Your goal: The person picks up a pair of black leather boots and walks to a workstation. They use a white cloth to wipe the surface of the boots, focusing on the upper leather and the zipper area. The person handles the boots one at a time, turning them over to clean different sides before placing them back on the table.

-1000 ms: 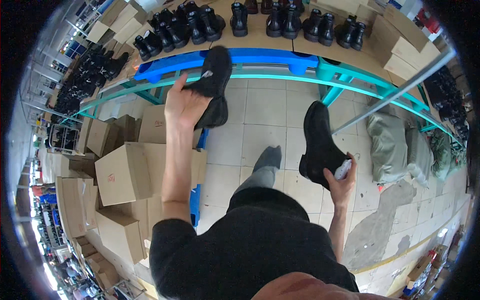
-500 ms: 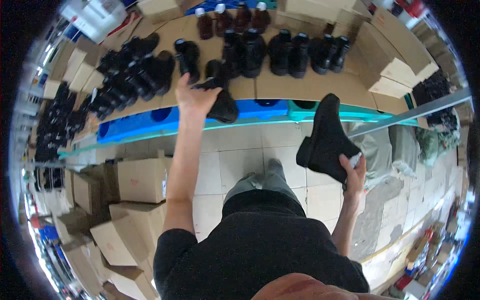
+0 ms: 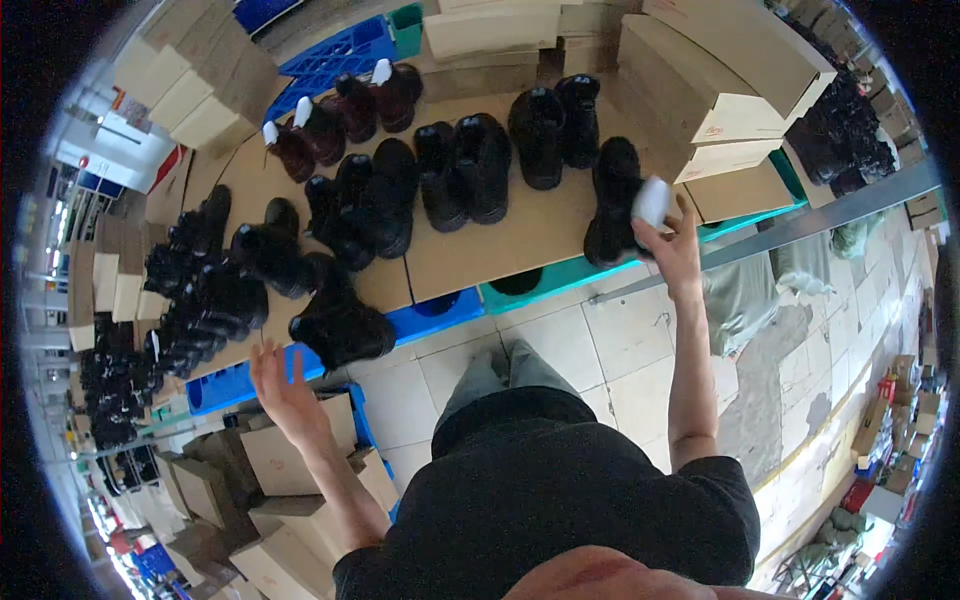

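Observation:
My right hand (image 3: pixel 675 250) is closed round a small white piece (image 3: pixel 652 203), blurred, perhaps paper. Directly left of it stands a black ankle boot (image 3: pixel 612 205) on the cardboard-topped platform; whether my fingers also touch it I cannot tell. My left hand (image 3: pixel 288 395), fingers spread and empty, hovers at the platform's front edge. Close by, another black boot (image 3: pixel 345 320) lies tilted over that edge, apart from my fingers. Behind them runs a row of black boots (image 3: pixel 480 168), with dark red boots (image 3: pixel 355 108) holding white pieces at the back.
Cardboard boxes (image 3: pixel 715 100) are stacked at the back right, and more boxes (image 3: pixel 280 450) fill the floor at lower left. A metal bar (image 3: pixel 820 218) slants across the right side. Grey-green sacks (image 3: pixel 738 300) lie under it on the tiled floor.
My left hand has let go of the boot at the front edge and drawn back. The boot in my right hand has come down onto the platform. The view has shifted.

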Available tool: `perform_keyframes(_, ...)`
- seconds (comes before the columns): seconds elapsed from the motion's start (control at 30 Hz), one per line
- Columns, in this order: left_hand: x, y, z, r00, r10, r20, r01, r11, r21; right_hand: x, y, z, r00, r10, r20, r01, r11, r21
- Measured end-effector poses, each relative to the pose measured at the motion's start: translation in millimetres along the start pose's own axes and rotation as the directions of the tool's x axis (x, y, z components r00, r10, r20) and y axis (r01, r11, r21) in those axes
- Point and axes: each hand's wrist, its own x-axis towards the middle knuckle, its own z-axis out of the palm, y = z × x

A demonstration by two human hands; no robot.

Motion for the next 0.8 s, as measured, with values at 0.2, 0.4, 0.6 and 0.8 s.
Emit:
perform_keyframes(0.2, -16, -46, 23, 0.977, 0.185, -0.103, -0.126, 0.899, 0.420, 7, 25, 32, 0.971, -0.148, 0.190, 0.170, 0.980, -0.105)
perform_keyframes(0.4, -11, -41, 54, 0.955, 0.295, -0.028, -0.225, 0.783, 0.580, 1, 33, 82, 0.926, -0.377, 0.027, 0.353, 0.837, -0.419)
perform_keyframes(0.6, -2, -39, 40, 0.959, 0.279, 0.048, -0.242, 0.721, 0.650, 13, 52, 95, 0.900, -0.397, -0.178, 0.300, 0.862, -0.408)
perform_keyframes(0.8, -12, -51, 16, 0.935, 0.340, 0.102, -0.315, 0.660, 0.682, 20, 45, 19, 0.940, 0.257, -0.226, 0.031, 0.594, 0.804)
